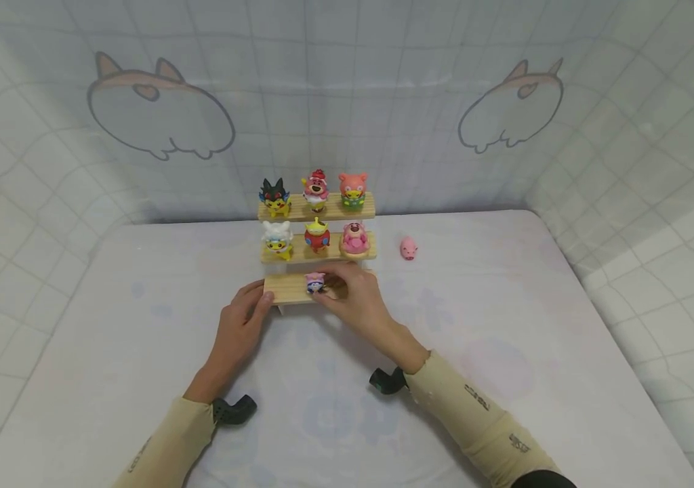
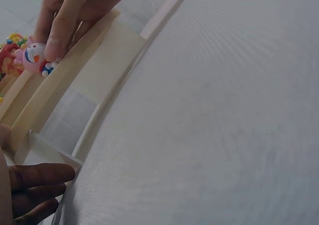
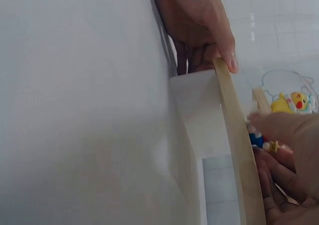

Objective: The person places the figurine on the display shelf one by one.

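A small pink figurine with a white face and blue clothing (image 1: 314,282) stands on the bottom step of a wooden three-tier display stand (image 1: 286,289). My right hand (image 1: 362,301) pinches it between thumb and fingers, near the middle of that step. At the step's left end, my left hand (image 1: 242,320) holds the stand, its thumb on the board's edge. In the left wrist view, the left hand's other fingers (image 2: 42,175) reach beside the white side support (image 2: 50,150). The right forearm and hand hide the step's right part.
Several figurines fill the upper tiers, among them a pink bear (image 1: 355,238) and a figure with a white hood (image 1: 277,238). A pink pig (image 1: 408,248) lies on the white tablecloth (image 1: 475,291) right of the stand. Behind rises a checked curtain (image 1: 347,102).
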Motion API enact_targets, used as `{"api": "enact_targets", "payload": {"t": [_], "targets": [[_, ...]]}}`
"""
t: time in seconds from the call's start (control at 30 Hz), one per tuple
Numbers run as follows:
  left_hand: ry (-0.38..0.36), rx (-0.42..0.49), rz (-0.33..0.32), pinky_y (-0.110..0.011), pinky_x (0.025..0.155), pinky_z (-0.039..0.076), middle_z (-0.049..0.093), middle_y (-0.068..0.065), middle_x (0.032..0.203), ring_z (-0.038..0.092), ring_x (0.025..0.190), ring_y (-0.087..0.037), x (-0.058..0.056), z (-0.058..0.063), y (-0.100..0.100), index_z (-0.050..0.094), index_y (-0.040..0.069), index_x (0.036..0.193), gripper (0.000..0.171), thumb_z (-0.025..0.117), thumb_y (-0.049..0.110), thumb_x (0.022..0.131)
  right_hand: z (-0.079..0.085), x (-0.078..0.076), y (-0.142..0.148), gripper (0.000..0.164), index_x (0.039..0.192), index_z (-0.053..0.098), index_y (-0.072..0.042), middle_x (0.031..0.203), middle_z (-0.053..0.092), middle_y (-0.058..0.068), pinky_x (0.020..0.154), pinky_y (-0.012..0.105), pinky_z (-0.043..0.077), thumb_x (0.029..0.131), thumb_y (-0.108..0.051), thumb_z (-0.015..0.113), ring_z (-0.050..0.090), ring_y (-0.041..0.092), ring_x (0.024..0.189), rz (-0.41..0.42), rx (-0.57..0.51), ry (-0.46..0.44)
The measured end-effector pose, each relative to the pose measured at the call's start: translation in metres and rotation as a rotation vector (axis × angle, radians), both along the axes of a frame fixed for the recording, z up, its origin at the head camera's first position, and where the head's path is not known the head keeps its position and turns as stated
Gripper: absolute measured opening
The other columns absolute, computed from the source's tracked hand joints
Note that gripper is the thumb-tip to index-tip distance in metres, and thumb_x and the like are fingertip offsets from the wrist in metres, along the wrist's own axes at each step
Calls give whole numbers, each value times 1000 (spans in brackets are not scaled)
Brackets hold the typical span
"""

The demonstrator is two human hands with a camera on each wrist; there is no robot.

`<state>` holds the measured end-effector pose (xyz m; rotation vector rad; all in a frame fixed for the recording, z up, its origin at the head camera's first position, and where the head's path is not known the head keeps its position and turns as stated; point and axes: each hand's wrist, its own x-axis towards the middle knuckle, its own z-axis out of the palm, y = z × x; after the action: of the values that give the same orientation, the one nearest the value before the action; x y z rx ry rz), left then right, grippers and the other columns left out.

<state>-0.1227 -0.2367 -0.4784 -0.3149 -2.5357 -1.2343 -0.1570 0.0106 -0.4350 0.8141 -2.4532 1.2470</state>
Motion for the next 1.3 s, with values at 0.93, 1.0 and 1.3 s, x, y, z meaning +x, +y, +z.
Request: {"api": "enact_targets", "payload": {"t": [0.93,1.0,1.3], "targets": [[-5,15,-11,-50,104,35,55,-12,134,48,127,-28,-1,-2,-1,64,7,127,38,51,33,103,14,19,75,23,95,71,3,86,69,12,64,42,54,74,6,81,64,22,71,100,-281,218],[-7,14,-9,-50,104,35,55,-12,134,48,127,-28,-1,-2,-1,64,7,127,38,51,33,103,18,20,78,18,92,71,3,84,70,10,62,43,53,76,6,78,63,19,69,68,-291,230],[-32,-2,1,-52,105,33,53,-12,136,46,129,-29,-2,-2,-1,63,7,129,42,49,37,103,14,6,94,10,91,71,4,84,70,12,65,48,53,82,7,74,63,22,71,-134,-368,201]]}}
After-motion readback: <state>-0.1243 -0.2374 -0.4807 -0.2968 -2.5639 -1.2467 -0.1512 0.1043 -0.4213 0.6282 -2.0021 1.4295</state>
